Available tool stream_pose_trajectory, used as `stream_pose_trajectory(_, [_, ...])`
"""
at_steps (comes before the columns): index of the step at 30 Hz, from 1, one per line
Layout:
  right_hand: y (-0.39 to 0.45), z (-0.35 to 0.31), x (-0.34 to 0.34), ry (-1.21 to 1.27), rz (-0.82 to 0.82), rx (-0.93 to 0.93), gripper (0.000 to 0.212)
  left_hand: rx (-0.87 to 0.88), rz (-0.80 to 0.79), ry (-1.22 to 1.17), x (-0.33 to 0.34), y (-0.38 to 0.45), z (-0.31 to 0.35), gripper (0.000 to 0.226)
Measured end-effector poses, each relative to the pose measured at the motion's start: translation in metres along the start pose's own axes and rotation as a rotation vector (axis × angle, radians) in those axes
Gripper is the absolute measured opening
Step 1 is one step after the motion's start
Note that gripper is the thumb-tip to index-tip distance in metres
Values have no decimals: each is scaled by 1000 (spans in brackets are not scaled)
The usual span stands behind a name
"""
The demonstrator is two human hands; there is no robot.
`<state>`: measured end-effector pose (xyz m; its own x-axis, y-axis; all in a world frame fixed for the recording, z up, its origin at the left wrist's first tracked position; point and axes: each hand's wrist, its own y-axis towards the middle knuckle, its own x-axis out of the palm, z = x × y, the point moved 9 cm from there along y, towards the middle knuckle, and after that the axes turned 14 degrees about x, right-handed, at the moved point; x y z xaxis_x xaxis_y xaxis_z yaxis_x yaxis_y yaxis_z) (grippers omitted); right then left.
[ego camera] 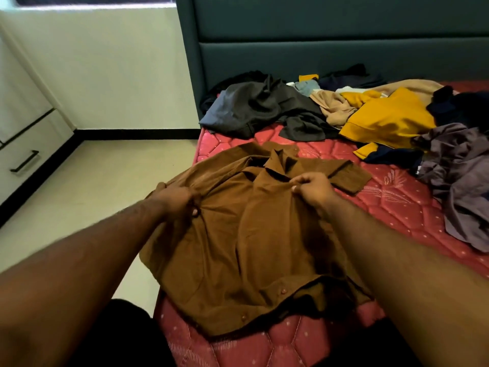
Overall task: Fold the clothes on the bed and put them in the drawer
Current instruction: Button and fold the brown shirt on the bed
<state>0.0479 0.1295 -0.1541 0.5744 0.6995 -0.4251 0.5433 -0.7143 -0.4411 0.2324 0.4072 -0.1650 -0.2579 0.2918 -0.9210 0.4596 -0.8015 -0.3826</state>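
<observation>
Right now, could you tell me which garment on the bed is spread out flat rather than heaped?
The brown shirt, gripped by the left hand and right hand; the others lie crumpled by the headboard.

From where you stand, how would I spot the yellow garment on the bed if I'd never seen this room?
Start at the dark teal headboard and look down to the heap of clothes on the red mattress. The yellow garment lies between a beige piece and dark navy ones; it is the only bright colour there.

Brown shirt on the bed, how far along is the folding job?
Nothing folded is visible yet. Both the left hand and right hand grip the brown shirt, spread flat. The clothes pile remains; the drawer is closed.
</observation>
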Motion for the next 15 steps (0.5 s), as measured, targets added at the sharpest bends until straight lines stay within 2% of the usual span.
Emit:
stream_pose_trajectory(2, [-11,-29,-47,-31,127,-80,21,-74,-72,-1,13,-5,-9,48])
stream_pose_trajectory(3, [-18,-42,-71,-78,200,-137,19,-107,-70,11,15,-7,-11,51])
stream_pose_trajectory(4, [-29,-53,-95,-153,280,-185,15,-115,-55,74,10,-8,-7,44])
stream_pose_trajectory(6, [-48,-62,-134,-319,420,-260,11,-48,74,261,-11,-14,19,23])
stream_pose_trajectory(7, [-58,-64,-151,-389,481,-295,11,-12,156,336,-27,-17,34,18])
stream_pose_trajectory(9, [-76,-68,-165,-592,565,-373,3,31,203,359,-50,-26,52,15])
stream_pose_trajectory(11, [-94,-71,-156,-1028,579,-411,12,137,175,328,-66,-35,69,20])
stream_pose_trajectory(13, [-110,-68,-147,-1380,525,-355,18,302,146,302,-72,-40,91,18])
stream_pose_trajectory(15, [-118,-67,-145,-1433,447,-333,18,323,55,230,-67,-47,104,20])
